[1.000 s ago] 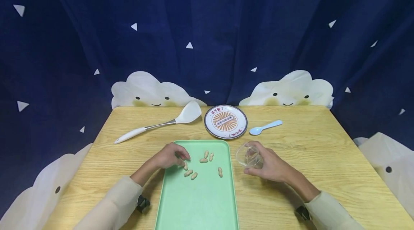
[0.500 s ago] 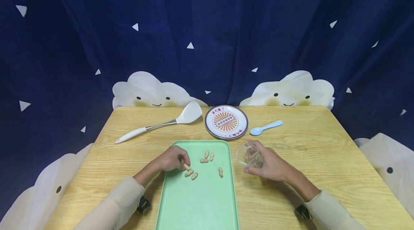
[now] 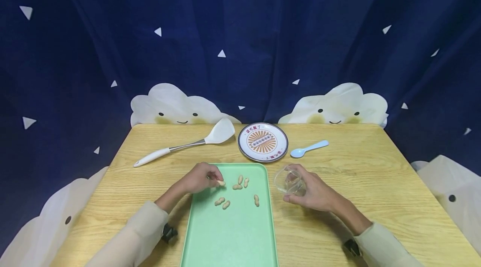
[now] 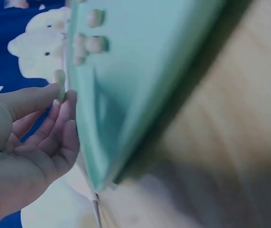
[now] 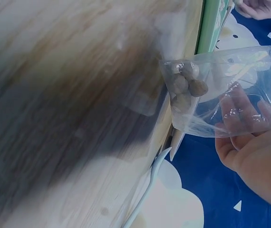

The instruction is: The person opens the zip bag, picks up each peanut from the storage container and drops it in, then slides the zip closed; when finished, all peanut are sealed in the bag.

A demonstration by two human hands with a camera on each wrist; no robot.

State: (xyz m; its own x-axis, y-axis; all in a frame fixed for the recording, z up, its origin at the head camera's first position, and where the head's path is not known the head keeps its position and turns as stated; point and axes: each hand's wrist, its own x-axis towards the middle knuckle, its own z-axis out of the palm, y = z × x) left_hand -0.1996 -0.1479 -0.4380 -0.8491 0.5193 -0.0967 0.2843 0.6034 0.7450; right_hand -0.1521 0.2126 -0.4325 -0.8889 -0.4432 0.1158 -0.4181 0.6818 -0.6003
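My left hand (image 3: 200,177) pinches a peanut (image 3: 221,183) between thumb and fingertips, over the far left part of the green tray (image 3: 233,233). In the left wrist view the held peanut (image 4: 60,80) stands upright in the pinch. Several other unshelled peanuts (image 3: 237,186) lie loose on the tray. Right of the tray, my right hand (image 3: 315,190) grips a clear plastic bag (image 3: 287,180) around its side, its mouth spread. Several brownish rounded pieces (image 5: 188,88) rest in the bottom of the bag (image 5: 235,95) in the right wrist view; their kind is unclear.
Behind the tray lie a white spatula (image 3: 219,132) with a long handle and a patterned round plate (image 3: 262,142). A light blue spoon (image 3: 309,148) lies to the plate's right. A dark blue curtain (image 3: 240,29) hangs past the table's far edge.
My left fingers have closed on the peanut nearest the hand and moved it away from the two beside it, farther back over the tray. The right hand and the bag have barely moved.
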